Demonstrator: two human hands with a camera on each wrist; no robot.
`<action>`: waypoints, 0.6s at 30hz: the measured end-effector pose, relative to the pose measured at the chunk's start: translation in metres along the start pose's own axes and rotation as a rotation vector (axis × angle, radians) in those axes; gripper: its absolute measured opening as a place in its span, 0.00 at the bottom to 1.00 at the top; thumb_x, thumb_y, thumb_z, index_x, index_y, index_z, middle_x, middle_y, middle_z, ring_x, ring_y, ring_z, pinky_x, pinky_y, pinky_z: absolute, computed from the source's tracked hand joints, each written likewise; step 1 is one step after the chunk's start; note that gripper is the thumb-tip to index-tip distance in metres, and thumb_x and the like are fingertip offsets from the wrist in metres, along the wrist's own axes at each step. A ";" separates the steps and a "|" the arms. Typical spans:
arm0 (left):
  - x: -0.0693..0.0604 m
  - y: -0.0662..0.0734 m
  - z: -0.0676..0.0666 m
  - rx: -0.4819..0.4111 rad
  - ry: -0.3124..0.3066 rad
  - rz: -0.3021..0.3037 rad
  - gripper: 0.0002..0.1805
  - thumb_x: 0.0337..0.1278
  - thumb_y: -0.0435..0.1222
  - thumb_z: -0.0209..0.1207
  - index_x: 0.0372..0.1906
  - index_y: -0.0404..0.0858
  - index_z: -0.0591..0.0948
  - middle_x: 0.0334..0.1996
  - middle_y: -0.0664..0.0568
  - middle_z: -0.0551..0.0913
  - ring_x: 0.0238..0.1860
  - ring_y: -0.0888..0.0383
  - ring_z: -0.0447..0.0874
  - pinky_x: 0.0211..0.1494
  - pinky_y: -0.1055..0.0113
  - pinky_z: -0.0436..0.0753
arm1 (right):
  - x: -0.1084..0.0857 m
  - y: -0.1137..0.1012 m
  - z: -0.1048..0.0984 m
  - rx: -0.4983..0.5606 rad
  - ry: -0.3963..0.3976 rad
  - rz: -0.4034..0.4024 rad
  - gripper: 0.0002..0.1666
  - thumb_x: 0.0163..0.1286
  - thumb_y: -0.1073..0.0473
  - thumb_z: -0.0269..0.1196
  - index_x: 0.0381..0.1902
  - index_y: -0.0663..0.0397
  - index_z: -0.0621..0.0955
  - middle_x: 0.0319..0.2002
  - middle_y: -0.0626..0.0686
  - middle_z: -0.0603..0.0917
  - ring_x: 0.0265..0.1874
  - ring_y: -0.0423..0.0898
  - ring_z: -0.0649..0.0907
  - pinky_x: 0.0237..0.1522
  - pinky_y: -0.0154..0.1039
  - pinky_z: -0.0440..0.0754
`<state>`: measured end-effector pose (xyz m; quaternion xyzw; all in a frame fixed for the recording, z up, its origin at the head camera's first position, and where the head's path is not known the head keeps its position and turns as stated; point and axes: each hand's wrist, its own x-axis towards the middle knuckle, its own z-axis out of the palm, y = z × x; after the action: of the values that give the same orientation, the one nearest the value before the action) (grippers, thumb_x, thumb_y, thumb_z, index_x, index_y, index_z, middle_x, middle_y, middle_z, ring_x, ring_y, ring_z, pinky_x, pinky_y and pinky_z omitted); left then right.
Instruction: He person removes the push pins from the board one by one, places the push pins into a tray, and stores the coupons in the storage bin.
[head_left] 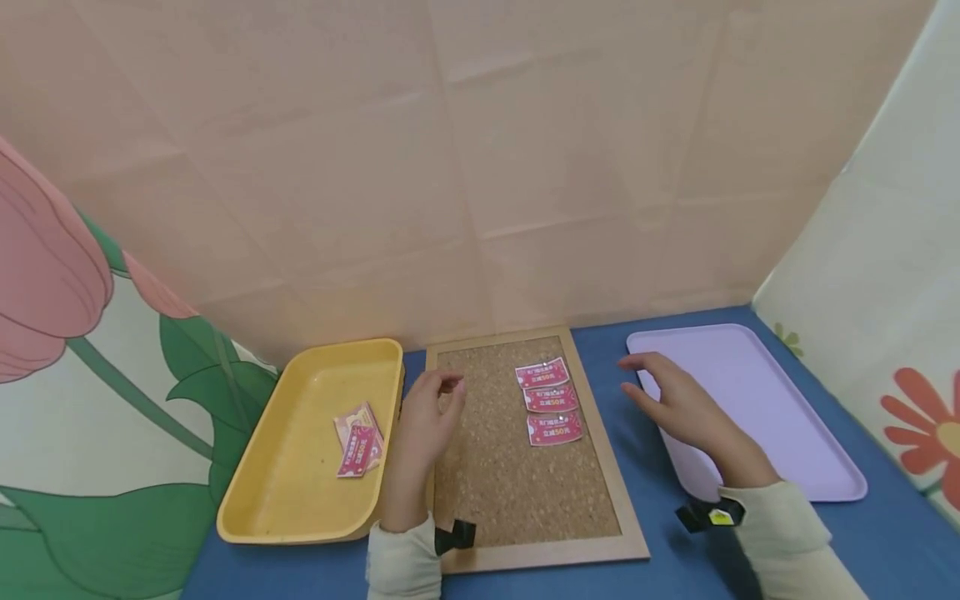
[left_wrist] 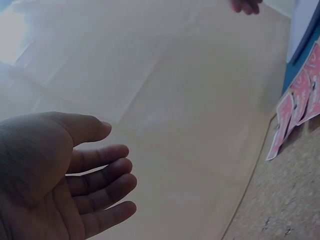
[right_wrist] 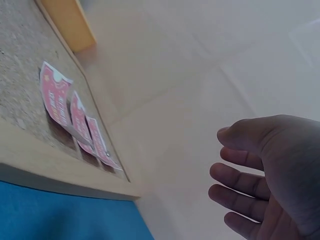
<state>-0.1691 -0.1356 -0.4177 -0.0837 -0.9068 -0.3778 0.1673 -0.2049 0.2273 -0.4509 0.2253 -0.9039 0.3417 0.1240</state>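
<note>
Three pink paper coupons are fixed in a column on the right part of a wood-framed cork board (head_left: 487, 500): a top coupon (head_left: 542, 372), a middle coupon (head_left: 551, 399) and a bottom coupon (head_left: 555, 429). Above the board's left edge hovers my left hand (head_left: 426, 421), holding nothing, its fingers loosely bent in the left wrist view. My right hand (head_left: 686, 404) hangs over the left side of a lilac tray (head_left: 757, 400), also holding nothing, thumb apart from the fingers. In the right wrist view the coupons (right_wrist: 56, 95) curl up off the cork.
Left of the board stands a yellow tray (head_left: 292, 450) with a pink coupon (head_left: 356, 452) and a paler paper piece (head_left: 372, 417) in it. A blue cloth (head_left: 600, 350) covers the table. A beige sheet (head_left: 375, 167) rises behind, with flower-printed sheets at both sides.
</note>
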 end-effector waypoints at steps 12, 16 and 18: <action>0.002 0.003 0.025 0.014 -0.182 -0.032 0.24 0.71 0.53 0.50 0.59 0.43 0.78 0.52 0.53 0.78 0.54 0.58 0.76 0.54 0.58 0.77 | 0.002 -0.003 0.022 0.024 -0.077 -0.019 0.26 0.71 0.53 0.62 0.61 0.62 0.73 0.58 0.62 0.76 0.60 0.60 0.73 0.59 0.60 0.67; 0.002 0.006 0.030 -0.021 -0.211 -0.028 0.24 0.70 0.54 0.50 0.58 0.43 0.78 0.52 0.53 0.78 0.54 0.57 0.77 0.54 0.57 0.78 | 0.003 -0.009 0.028 0.050 -0.082 -0.041 0.26 0.71 0.54 0.62 0.62 0.61 0.73 0.59 0.60 0.76 0.61 0.60 0.73 0.59 0.60 0.68; 0.001 0.007 0.033 -0.033 -0.226 -0.019 0.23 0.70 0.53 0.51 0.58 0.44 0.78 0.52 0.54 0.78 0.53 0.58 0.77 0.54 0.58 0.78 | 0.002 -0.012 0.031 0.076 -0.086 -0.048 0.26 0.70 0.54 0.62 0.61 0.60 0.73 0.59 0.59 0.76 0.61 0.59 0.73 0.59 0.59 0.68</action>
<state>-0.1763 -0.1064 -0.4343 -0.1199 -0.9142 -0.3825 0.0591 -0.2028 0.1978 -0.4663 0.2659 -0.8892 0.3625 0.0848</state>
